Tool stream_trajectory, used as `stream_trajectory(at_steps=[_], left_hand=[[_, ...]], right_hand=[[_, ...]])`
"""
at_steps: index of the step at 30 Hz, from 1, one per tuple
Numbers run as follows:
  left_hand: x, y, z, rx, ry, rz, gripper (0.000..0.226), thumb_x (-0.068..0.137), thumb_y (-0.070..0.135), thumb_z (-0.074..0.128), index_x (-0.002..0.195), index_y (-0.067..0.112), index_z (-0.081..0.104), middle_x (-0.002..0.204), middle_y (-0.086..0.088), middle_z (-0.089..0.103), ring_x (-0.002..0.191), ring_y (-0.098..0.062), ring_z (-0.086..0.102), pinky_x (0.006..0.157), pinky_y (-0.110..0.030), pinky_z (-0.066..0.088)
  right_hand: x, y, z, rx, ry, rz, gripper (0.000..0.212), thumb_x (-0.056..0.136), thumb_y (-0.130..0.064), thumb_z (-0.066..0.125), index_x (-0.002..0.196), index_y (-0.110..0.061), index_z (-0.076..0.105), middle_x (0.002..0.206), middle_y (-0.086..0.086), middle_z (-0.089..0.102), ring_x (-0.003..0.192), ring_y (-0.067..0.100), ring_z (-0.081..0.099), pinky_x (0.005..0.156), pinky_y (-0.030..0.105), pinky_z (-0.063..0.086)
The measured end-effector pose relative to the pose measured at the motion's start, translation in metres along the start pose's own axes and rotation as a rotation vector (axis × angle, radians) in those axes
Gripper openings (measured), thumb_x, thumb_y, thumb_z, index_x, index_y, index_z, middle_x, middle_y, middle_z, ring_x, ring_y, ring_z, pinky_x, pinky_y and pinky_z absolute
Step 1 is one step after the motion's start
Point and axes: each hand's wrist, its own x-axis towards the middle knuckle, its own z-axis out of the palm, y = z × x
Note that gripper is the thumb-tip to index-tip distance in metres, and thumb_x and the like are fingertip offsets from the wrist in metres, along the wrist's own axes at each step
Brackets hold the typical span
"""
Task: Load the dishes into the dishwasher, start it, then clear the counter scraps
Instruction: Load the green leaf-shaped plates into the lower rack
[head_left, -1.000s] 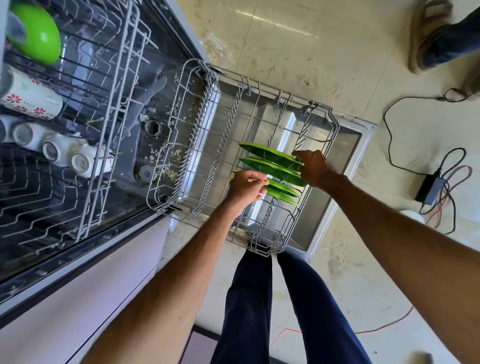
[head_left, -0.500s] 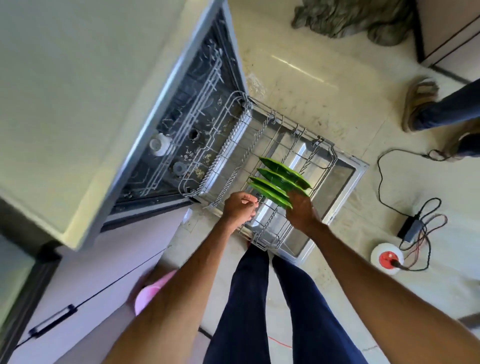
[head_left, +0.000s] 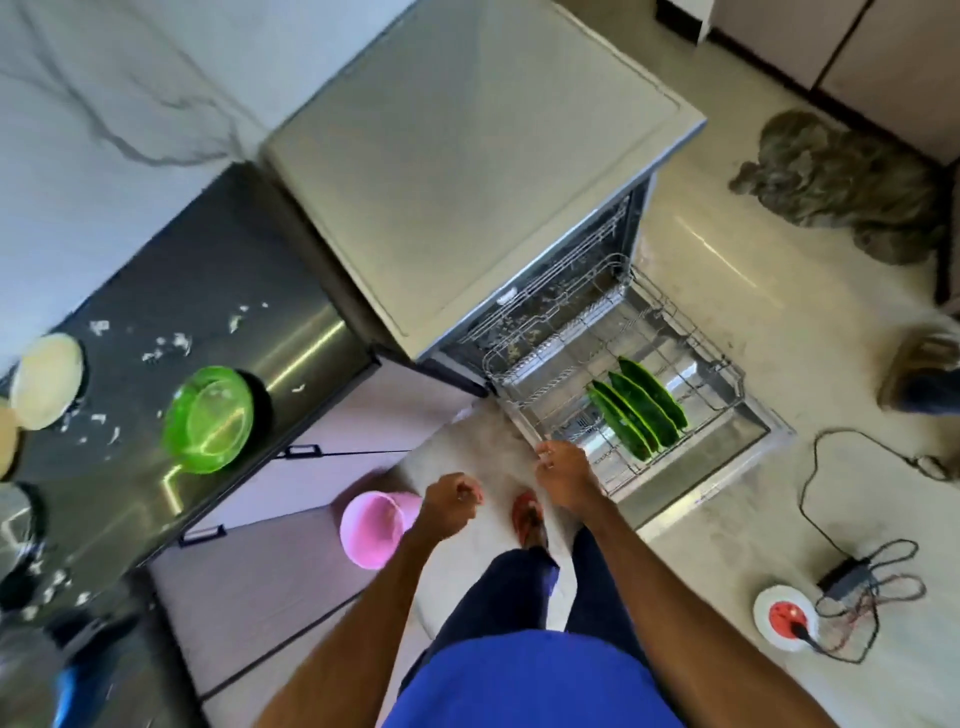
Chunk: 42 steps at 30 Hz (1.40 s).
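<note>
Several green plates (head_left: 639, 410) stand on edge in the lower rack (head_left: 724, 364), which is pulled out over the open dishwasher door (head_left: 758, 431). My left hand (head_left: 449, 501) hangs loosely curled above the floor, holding nothing. My right hand (head_left: 566, 473) is also loosely curled and holds nothing, just in front of the rack's near corner. On the dark counter (head_left: 156, 322) to the left sit a green bowl (head_left: 210, 418) and a cream plate (head_left: 47, 379), with white scraps (head_left: 166, 345) scattered around them.
The dishwasher's flat top (head_left: 467, 156) fills the middle of the view. A pink bucket (head_left: 371, 527) stands on the floor by the cabinet. Cables and a round power socket (head_left: 787, 616) lie at the right. A cloth heap (head_left: 852, 182) and another person's foot (head_left: 919, 379) are beyond.
Both hands have let go of the green plates and drawn back from the rack. The view has risen and swung left, bringing the counter, bowl and scraps into sight.
</note>
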Motion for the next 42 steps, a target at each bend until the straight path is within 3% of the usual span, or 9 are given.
stream_trajectory(at_steps=[6, 13, 18, 20, 22, 25, 30, 36, 42], left_hand=[[-0.033, -0.059, -0.035, -0.112, 0.030, -0.105, 0.015, 0.089, -0.003, 0.056, 0.082, 0.008, 0.064, 0.080, -0.009, 0.066, 0.054, -0.014, 0.060, 0.043, -0.020, 0.042], [-0.043, -0.053, -0.089, -0.422, 0.018, 0.015, 0.020, 0.098, -0.001, 0.053, 0.084, 0.010, 0.061, 0.081, -0.004, 0.064, 0.052, -0.007, 0.058, 0.047, -0.018, 0.043], [-0.066, -0.074, -0.158, -0.398, 0.286, 0.253, 0.021, 0.089, -0.001, 0.055, 0.086, 0.013, 0.071, 0.087, -0.004, 0.072, 0.052, 0.000, 0.059, 0.047, -0.018, 0.048], [-0.075, -0.096, -0.193, -0.354, 0.391, 0.332, 0.024, 0.085, -0.001, 0.058, 0.088, 0.015, 0.074, 0.087, 0.000, 0.074, 0.059, 0.006, 0.061, 0.059, -0.014, 0.050], [-0.089, -0.134, -0.232, -0.370, 0.507, 0.328, 0.025, 0.081, -0.001, 0.061, 0.089, 0.017, 0.076, 0.085, 0.006, 0.075, 0.070, 0.007, 0.064, 0.071, -0.014, 0.051], [-0.115, -0.191, -0.275, -0.417, 0.669, 0.295, 0.036, 0.072, -0.005, 0.056, 0.087, 0.020, 0.075, 0.084, 0.007, 0.076, 0.078, 0.001, 0.069, 0.073, -0.019, 0.054], [-0.150, -0.263, -0.313, -0.590, 0.849, 0.191, 0.038, 0.071, -0.011, 0.053, 0.093, 0.011, 0.075, 0.088, 0.001, 0.075, 0.061, 0.009, 0.060, 0.062, -0.023, 0.053], [-0.157, -0.290, -0.320, -0.722, 0.934, 0.036, 0.032, 0.077, -0.009, 0.055, 0.095, 0.010, 0.073, 0.089, -0.003, 0.074, 0.063, -0.004, 0.065, 0.069, -0.036, 0.060], [-0.107, -0.272, -0.332, -0.707, 0.824, -0.004, 0.037, 0.064, 0.011, 0.057, 0.099, 0.014, 0.070, 0.097, 0.000, 0.073, 0.081, -0.016, 0.066, 0.086, -0.035, 0.056]], right_hand=[[-0.015, -0.032, 0.018, -0.005, -0.006, -0.099, 0.029, 0.070, -0.020, 0.054, 0.089, -0.016, 0.075, 0.088, 0.010, 0.075, 0.085, 0.031, 0.072, 0.074, 0.040, 0.061], [-0.038, -0.116, 0.052, -0.069, 0.001, -0.142, 0.020, 0.073, -0.010, 0.066, 0.088, -0.015, 0.077, 0.086, 0.006, 0.076, 0.080, 0.027, 0.072, 0.077, 0.040, 0.062], [-0.066, -0.205, 0.117, -0.050, 0.012, -0.298, 0.018, 0.082, 0.002, 0.066, 0.090, -0.012, 0.074, 0.081, 0.011, 0.076, 0.064, 0.019, 0.068, 0.063, 0.029, 0.059], [-0.072, -0.244, 0.152, -0.035, -0.078, -0.355, 0.021, 0.086, 0.008, 0.056, 0.099, 0.000, 0.071, 0.085, 0.019, 0.075, 0.063, 0.020, 0.068, 0.054, 0.018, 0.053], [-0.079, -0.286, 0.196, -0.093, -0.132, -0.436, 0.025, 0.087, 0.007, 0.051, 0.097, -0.006, 0.070, 0.085, 0.017, 0.076, 0.063, 0.021, 0.070, 0.050, 0.015, 0.048], [-0.087, -0.331, 0.249, -0.145, -0.160, -0.547, 0.027, 0.087, 0.001, 0.055, 0.086, -0.021, 0.071, 0.079, 0.004, 0.077, 0.066, 0.018, 0.073, 0.054, 0.020, 0.051], [-0.088, -0.368, 0.305, -0.266, -0.146, -0.659, 0.017, 0.084, -0.006, 0.069, 0.086, -0.019, 0.078, 0.083, -0.002, 0.078, 0.058, -0.002, 0.063, 0.074, 0.025, 0.054], [-0.075, -0.387, 0.318, -0.369, -0.068, -0.566, 0.024, 0.082, 0.003, 0.060, 0.094, -0.007, 0.078, 0.093, 0.009, 0.076, 0.088, 0.028, 0.072, 0.068, 0.023, 0.049], [-0.028, -0.395, 0.302, -0.317, 0.097, -0.429, 0.037, 0.077, -0.004, 0.073, 0.114, -0.003, 0.070, 0.115, 0.020, 0.069, 0.110, 0.035, 0.065, 0.092, 0.034, 0.049]])
